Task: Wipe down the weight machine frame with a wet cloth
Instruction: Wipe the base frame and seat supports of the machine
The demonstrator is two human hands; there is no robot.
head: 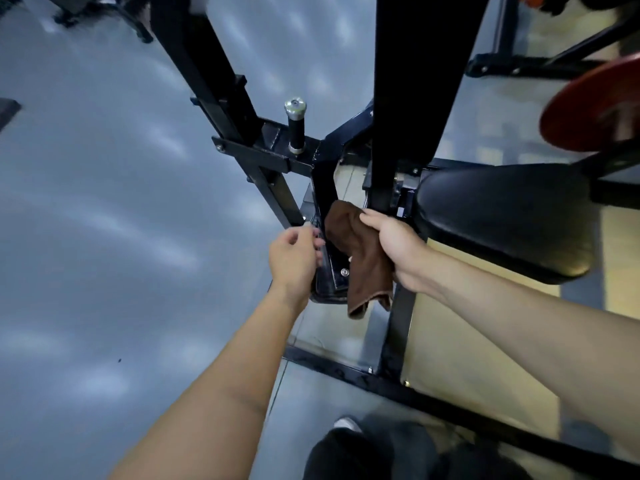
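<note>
right hand (394, 247): fingers clutch brown cloth (360, 258), pressed on black frame (322, 188) below chrome-capped peg (296, 124)
left hand (294, 254): fingers curled round frame's left edge, beside cloth

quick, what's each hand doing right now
Left hand: fingers curled on the frame edge, holding it.
Right hand: grips the brown cloth against the frame.
</note>
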